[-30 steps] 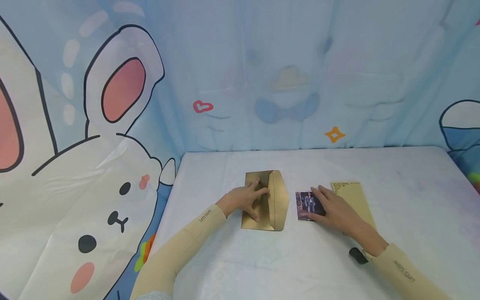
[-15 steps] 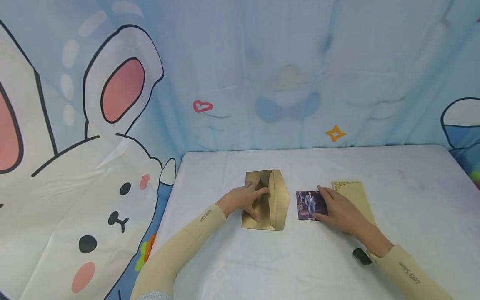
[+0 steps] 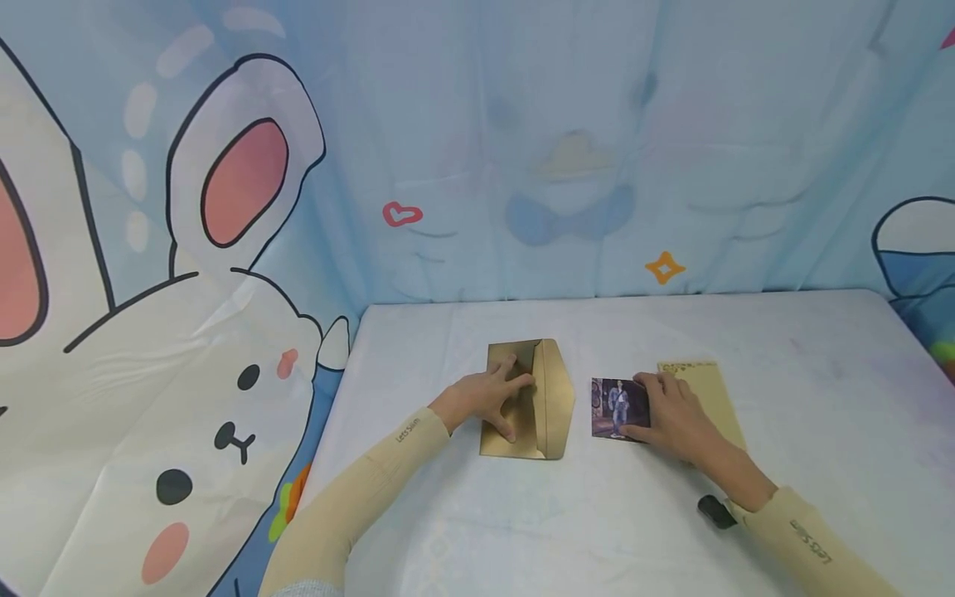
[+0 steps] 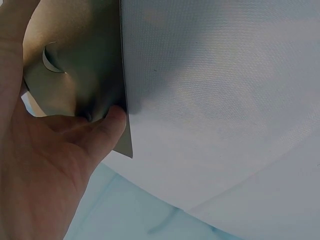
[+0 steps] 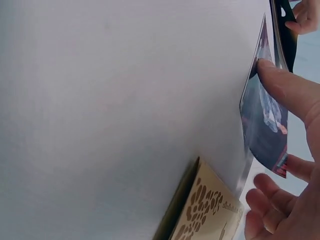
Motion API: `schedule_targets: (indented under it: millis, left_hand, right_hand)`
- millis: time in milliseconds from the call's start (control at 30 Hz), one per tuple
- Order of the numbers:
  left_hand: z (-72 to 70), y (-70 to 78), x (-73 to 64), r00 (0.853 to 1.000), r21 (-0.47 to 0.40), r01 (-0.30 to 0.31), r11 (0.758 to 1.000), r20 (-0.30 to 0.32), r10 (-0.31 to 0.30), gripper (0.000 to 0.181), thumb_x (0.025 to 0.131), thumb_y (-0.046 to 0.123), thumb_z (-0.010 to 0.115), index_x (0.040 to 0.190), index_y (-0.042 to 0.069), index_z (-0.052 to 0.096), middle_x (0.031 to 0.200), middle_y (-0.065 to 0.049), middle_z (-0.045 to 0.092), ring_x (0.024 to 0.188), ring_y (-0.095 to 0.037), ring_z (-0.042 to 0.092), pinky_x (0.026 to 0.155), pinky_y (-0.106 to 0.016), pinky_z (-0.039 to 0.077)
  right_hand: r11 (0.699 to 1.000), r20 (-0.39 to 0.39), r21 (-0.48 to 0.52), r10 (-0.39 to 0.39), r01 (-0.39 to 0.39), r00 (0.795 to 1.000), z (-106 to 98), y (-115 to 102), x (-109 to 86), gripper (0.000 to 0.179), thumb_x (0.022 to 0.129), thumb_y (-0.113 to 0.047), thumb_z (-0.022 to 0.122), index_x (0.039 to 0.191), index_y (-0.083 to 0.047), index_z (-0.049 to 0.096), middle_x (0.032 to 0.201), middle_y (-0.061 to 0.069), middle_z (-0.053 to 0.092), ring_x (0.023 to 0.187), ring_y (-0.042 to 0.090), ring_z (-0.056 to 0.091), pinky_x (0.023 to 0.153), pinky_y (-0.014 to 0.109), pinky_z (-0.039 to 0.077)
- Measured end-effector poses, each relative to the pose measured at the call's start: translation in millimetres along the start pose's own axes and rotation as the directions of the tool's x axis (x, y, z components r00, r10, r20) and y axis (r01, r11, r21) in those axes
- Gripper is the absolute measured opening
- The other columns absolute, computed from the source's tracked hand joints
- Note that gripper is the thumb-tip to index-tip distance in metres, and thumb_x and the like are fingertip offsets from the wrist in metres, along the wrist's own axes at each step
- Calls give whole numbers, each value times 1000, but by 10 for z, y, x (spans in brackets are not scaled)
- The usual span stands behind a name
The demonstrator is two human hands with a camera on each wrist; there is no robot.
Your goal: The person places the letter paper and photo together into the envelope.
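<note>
My left hand [image 3: 492,398] rests with spread fingers on a gold envelope [image 3: 525,444], its flap [image 3: 555,398] folded out to the right. In the left wrist view, fingertips [image 4: 117,115] press near the envelope's edge. My right hand [image 3: 675,423] pinches a small photo [image 3: 615,406] of a standing figure against a dark purple background. The right wrist view shows the thumb on the photo's [image 5: 267,120] printed face and a finger at its lower edge; the photo bends slightly. Right of it lies a cream-gold card [image 3: 705,394] with a patterned corner, partly covered by my right hand.
A white-covered table [image 3: 462,531] lies beneath everything. Behind it hangs a blue curtain [image 3: 448,124] with cartoon prints, a large rabbit [image 3: 246,414] at the left. A small black object [image 3: 716,512] sits by the right wrist.
My right hand has shifted slightly right, uncovering more of the photo, and its fingers have drawn in at the photo's right edge. My left hand and the envelope stay in place.
</note>
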State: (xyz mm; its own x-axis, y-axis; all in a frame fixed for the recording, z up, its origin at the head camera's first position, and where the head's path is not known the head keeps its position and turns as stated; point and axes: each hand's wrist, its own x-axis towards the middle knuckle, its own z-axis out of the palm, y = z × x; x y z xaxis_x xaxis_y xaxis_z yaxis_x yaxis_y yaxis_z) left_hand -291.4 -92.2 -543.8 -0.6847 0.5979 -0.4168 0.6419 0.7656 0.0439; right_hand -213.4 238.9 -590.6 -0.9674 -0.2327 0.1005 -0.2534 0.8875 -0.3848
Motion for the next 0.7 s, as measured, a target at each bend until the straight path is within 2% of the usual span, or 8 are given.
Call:
schedule_targets:
  millis: [167,333,567,700]
  left_hand:
    - [11,-1,4,1000,-10,3,1000,5,-3,108,69,70,78,156,39,22,169,-17,7,147,-37,37,88,-44,56]
    - [20,0,9,1000,-9,5,1000,4,-5,108,69,70,77,156,39,22,169,-17,7,147,-38,38,85,-43,56]
    - [-7,16,-13,1000,-9,8,1000,3,-8,107,70,70,78,156,39,22,169,-17,8,146,-37,39,88,-44,56]
    - [-12,17,-16,1000,-11,2,1000,-2,-2,106,70,69,78,155,39,24,169,-17,9,147,-37,38,89,-45,56]
  right_hand:
    - [999,21,45,26,-27,999,-3,-13,-1,94,78,-42,86,143,1,34,122,37,57,108,51,53,90,64,44]
    - [993,60,108,49,-55,997,10,-33,12,92,81,-32,85,146,3,30,116,37,60,109,51,59,90,63,48]
    - [993,11,116,-28,27,1000,-18,-31,-27,79,87,-10,76,148,6,28,129,38,55,117,52,58,96,61,47]
    - [983,14,181,-31,28,999,-69,-21,-40,68,90,2,67,148,6,30,125,37,57,106,48,63,87,56,53]
